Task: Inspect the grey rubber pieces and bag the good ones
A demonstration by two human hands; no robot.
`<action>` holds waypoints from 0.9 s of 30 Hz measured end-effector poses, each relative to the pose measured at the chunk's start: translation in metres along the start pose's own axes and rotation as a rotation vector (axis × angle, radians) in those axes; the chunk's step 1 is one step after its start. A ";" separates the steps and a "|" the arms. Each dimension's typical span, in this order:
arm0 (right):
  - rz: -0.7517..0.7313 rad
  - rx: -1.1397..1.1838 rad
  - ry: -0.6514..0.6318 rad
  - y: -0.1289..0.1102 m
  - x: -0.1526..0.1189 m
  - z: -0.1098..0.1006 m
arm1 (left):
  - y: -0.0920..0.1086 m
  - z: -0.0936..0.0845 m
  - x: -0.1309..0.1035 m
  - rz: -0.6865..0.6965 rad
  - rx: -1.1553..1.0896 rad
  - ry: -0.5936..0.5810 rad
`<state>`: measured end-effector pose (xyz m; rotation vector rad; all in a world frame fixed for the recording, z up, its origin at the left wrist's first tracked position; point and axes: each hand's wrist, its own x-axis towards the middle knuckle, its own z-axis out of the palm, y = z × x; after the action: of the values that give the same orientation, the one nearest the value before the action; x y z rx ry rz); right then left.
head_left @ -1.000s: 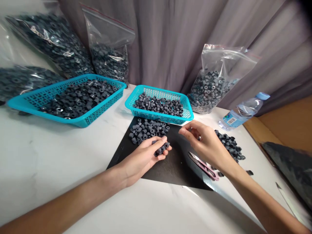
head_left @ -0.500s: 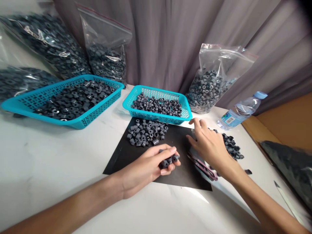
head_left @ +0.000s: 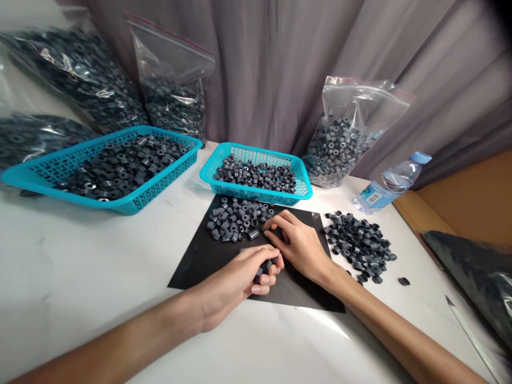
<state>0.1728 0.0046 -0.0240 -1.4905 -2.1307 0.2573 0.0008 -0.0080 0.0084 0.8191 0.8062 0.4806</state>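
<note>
Where the left hand (head_left: pixel 248 271) curls, grey pieces (head_left: pixel 264 268) lie inside.

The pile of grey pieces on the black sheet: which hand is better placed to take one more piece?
Probably the right hand: its fingertips are beside the pile, though whether they pinch anything is unclear. The left hand is curled around several pieces.

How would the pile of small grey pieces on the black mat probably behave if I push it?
The grey pieces would probably scatter, since they lie loose. Some may roll, as their sides look rounded; those resting on flat ends would more likely slide.
</note>
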 end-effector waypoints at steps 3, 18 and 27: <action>0.007 0.024 0.024 0.000 0.001 -0.003 | 0.005 -0.004 0.002 0.009 -0.035 0.002; 0.099 0.617 -0.048 -0.017 -0.001 -0.051 | 0.010 -0.012 0.007 0.117 -0.125 0.056; 0.029 0.498 0.037 -0.035 -0.007 -0.047 | 0.004 -0.012 0.009 0.162 -0.166 0.083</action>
<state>0.1703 -0.0216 0.0282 -1.2191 -1.8362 0.7067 -0.0036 0.0064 0.0026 0.7170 0.7688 0.7198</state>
